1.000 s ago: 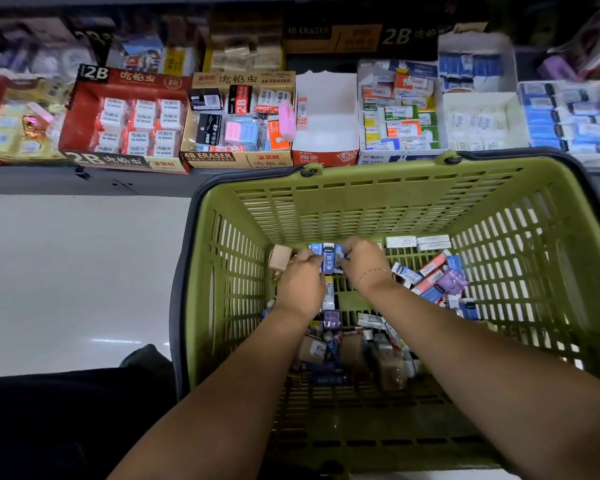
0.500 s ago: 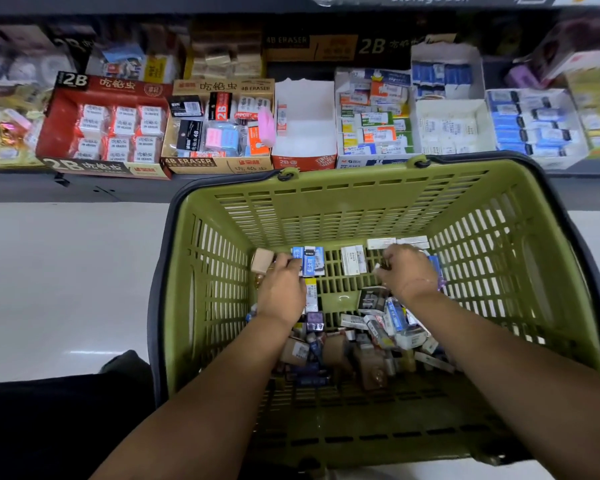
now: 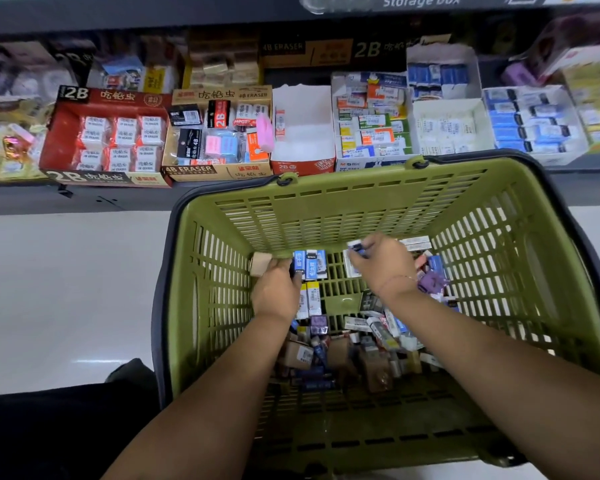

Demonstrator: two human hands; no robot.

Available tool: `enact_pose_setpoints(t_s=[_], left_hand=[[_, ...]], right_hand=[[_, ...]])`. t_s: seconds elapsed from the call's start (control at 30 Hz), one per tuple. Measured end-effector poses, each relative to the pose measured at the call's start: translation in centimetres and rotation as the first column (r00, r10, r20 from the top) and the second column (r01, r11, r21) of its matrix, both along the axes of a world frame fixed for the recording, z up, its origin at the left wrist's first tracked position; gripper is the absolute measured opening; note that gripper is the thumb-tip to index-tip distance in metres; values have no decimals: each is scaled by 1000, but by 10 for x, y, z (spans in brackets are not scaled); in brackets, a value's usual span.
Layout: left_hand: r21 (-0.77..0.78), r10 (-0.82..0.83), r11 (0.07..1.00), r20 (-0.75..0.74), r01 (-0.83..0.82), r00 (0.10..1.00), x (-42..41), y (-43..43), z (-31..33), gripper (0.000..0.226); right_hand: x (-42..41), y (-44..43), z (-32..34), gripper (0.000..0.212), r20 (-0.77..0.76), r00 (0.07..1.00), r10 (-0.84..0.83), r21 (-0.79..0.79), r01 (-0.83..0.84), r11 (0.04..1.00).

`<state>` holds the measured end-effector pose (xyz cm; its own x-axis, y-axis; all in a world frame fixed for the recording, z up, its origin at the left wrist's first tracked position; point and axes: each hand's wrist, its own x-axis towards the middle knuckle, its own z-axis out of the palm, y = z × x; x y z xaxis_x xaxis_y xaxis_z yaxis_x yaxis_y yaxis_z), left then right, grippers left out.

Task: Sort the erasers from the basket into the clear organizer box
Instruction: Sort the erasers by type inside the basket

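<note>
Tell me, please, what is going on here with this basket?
A person has both hands in a green basket of packaged erasers. The right hand pinches a blue-and-white eraser near the far wall. The left hand touches a row of blue erasers on the basket floor. Most erasers lie in a loose pile nearer the person.

The slotted plastic basket is olive green, black-rimmed. Centre-frame paper-sleeved erasers are blue and white; the upper-left cardboard box is red.

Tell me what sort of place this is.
Probably a stationery shop: shelf display cartons of erasers marked 2B and 4B, a "Storage box" shelf sign, and a green shopping basket.
</note>
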<state>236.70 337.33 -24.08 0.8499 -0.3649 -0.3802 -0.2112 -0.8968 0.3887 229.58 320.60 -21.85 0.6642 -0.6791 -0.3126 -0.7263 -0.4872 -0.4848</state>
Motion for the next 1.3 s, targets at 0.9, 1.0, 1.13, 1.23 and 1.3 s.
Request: enact_pose_setpoints(t_s=[0.9,1.0,1.13,1.23,1.3], left_hand=[[117,-38,992,-53,44,998,9,-5,-8,52],[88,-43,995,-28,45,999,5,-6,-5,50],[83,-220,975,185,208,958,-2,-7,-5,48],[125,-411,911,191,393,891,-9,-8,-7,49],[120,-461,885,106,449,881,-16,-7,-11,52]], right_hand=[[7,-23,-22,24,-80,993,86,-158,-98,983],[-12,-49,-31,30,-300,932,202,-309,-295,904],[-21,-53,-42,39,-324,914,244,-314,-347,884],[-18,-51,-40,36,-329,915,234,-315,-340,886],[-17,-51,-40,33,-346,910,228,-307,-340,889]])
